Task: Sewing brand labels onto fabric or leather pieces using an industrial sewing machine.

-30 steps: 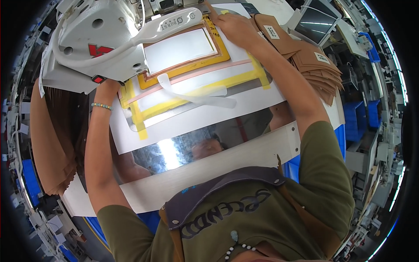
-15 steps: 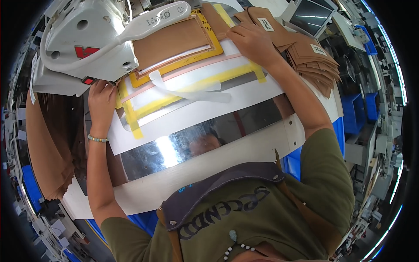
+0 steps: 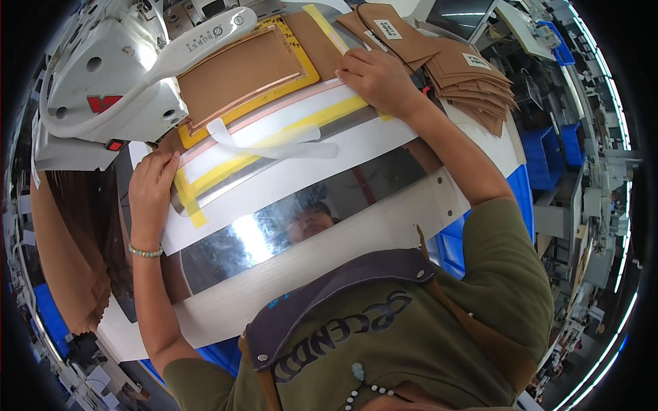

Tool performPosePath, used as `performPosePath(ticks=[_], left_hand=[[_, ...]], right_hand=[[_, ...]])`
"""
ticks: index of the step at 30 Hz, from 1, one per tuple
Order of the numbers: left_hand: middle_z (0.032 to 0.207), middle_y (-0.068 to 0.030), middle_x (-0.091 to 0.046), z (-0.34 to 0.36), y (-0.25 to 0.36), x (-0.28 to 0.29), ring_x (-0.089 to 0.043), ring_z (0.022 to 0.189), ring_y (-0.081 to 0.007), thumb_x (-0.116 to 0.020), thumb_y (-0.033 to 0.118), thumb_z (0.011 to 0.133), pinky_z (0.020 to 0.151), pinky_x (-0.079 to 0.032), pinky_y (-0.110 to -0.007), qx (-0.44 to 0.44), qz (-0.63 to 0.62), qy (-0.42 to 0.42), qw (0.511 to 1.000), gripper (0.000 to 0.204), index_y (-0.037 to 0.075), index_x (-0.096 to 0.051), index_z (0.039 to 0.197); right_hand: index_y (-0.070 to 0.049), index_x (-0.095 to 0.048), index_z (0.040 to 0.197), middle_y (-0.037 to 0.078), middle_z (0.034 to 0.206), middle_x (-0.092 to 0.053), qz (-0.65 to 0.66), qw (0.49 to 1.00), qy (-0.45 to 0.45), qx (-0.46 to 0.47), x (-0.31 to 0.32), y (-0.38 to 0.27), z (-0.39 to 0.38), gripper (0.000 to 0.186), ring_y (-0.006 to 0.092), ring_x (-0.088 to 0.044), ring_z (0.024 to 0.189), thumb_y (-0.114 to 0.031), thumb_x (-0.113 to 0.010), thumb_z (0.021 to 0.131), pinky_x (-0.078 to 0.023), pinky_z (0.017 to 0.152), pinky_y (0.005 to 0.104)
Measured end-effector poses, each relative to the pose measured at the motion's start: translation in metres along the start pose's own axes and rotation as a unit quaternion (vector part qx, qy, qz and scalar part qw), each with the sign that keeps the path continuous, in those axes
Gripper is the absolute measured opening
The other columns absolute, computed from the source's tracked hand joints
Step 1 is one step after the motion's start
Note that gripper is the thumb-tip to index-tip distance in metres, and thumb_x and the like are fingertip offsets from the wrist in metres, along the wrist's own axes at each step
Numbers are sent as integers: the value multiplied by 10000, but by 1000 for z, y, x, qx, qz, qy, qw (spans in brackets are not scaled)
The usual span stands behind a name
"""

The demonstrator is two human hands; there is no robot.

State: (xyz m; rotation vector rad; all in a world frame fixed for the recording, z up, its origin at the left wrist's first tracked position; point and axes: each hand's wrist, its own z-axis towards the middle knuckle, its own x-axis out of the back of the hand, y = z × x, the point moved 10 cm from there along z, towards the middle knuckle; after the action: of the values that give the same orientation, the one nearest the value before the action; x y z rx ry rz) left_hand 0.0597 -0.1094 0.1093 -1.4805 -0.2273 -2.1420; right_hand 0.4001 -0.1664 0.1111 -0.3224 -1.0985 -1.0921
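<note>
A brown sheet lies under and inside a yellow rectangular frame with a copper-coloured inner edge. My left hand, with a beaded bracelet at its wrist, has its fingers closed at the sheet's near left corner. At the near right corner my right hand pinches the sheet's edge; its thumb is partly hidden. Between the hands runs a pink strip. Nearer to me is a white sheet with yellow tape across it. A loose curved translucent strip rests on top.
A white press machine head with a long white handle overhangs the left. Brown panels with white labels are stacked at right, near a screen. Brown sheets hang at left. A shiny metal plate lies nearest me.
My left hand has come out from beside the machine head and now sits nearer me, in plainer sight. The view has shifted, so the frame and sheets appear further left.
</note>
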Motion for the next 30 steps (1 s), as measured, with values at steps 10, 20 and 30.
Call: performPosePath(ticks=[10, 20, 30], left_hand=[[1151, -120, -709, -6, 7, 4, -682, 1081, -312, -694, -18, 874, 932, -558, -403, 14, -42, -17, 999, 355, 31, -749, 1222], [1625, -178, -495, -33, -6, -5, -461, 1492, -401, -752, 161, 941, 1220, -386, -489, 177, -66, -44, 981, 594, 103, -601, 1513], [1734, -144, -353, -42, -14, -10, -319, 1587, -387, -737, 318, 958, 1288, -297, -514, 210, -60, -83, 972, 650, 196, -576, 1575]], right_hand=[[-46, -776, 1080, 29, 1186, -733, -13, 996, -40, -74, 12, 5, -19, 197, 234, -682, 1177, -88, -736, 892, -578, 938, 381], [-76, -682, 1411, 107, 1578, -525, 101, 977, -53, -182, -2, 3, -40, 408, 338, -460, 1479, -180, -634, 1019, -378, 1220, 484], [-144, -627, 1510, 119, 1654, -457, 87, 972, -110, -187, -10, 9, -46, 462, 358, -382, 1536, -348, -521, 1110, -314, 1253, 495]])
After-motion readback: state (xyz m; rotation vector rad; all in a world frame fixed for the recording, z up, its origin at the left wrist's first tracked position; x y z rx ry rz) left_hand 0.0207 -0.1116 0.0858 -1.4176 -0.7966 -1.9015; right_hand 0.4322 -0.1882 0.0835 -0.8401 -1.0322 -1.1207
